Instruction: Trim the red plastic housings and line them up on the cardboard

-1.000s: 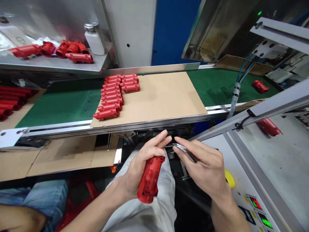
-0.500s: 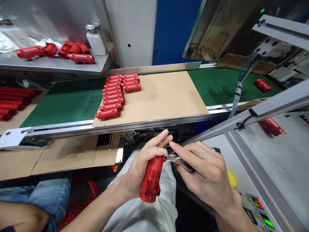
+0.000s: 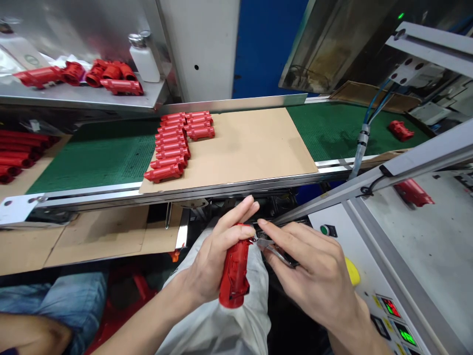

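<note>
Above my lap, my left hand (image 3: 214, 259) grips a red plastic tubular housing (image 3: 234, 273), thumb along its upper end. The housing stands nearly lengthwise to me, its round end downward. My right hand (image 3: 314, 266) is closed around small metal nippers (image 3: 275, 250), whose handles are partly hidden by my fingers. Their tips meet the upper right edge of the housing, close to my left thumb. Whether the jaws are cutting anything there is too small to tell.
Similar red housings (image 3: 170, 148) lie in rows on a cardboard sheet (image 3: 251, 148) over the green conveyor (image 3: 99, 153). More sit on the metal shelf (image 3: 148, 96) beside a white bottle (image 3: 145, 56). A slanted metal frame bar (image 3: 340, 192) and control panel (image 3: 384, 286) stand right. Someone's arm (image 3: 33, 330) shows lower left.
The housing has turned slightly in my left hand, its lower end swinging to the right. The nippers stay at its upper edge, with my right hand shifted only a little.
</note>
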Available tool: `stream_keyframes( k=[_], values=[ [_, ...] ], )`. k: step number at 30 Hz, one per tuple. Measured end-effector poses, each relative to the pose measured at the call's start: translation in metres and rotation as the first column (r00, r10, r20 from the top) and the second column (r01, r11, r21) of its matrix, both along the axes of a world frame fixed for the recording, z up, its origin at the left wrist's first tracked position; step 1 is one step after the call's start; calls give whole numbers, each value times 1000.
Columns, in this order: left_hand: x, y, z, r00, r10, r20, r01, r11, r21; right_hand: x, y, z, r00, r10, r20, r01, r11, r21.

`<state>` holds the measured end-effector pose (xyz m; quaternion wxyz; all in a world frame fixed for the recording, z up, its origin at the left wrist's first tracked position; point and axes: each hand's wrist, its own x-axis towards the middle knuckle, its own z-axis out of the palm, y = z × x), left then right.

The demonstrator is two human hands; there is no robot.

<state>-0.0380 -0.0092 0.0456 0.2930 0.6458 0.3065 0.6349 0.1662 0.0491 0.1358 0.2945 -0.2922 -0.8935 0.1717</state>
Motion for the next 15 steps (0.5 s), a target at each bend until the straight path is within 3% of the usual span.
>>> stream_keyframes(
  k=[7,11,13,15],
  values=[
    [0,1,-1,999,33,-13,-33,999,4,-2,-5,-2,1000,-30,-8,30,999,22],
    [0,1,-2,999,38,1,-38,999,8,-3,-3,-6,999,-9,-39,8,1000,-28],
    [1,1,-2,999,18,46,-17,1000,-20,-4,1,-9,995,-20,-93,7,990,-140],
    [3,0,0,992,2,124,8,997,-79,-4,7,-13,977,-75,-198,-8,921,-389]
  ],
)
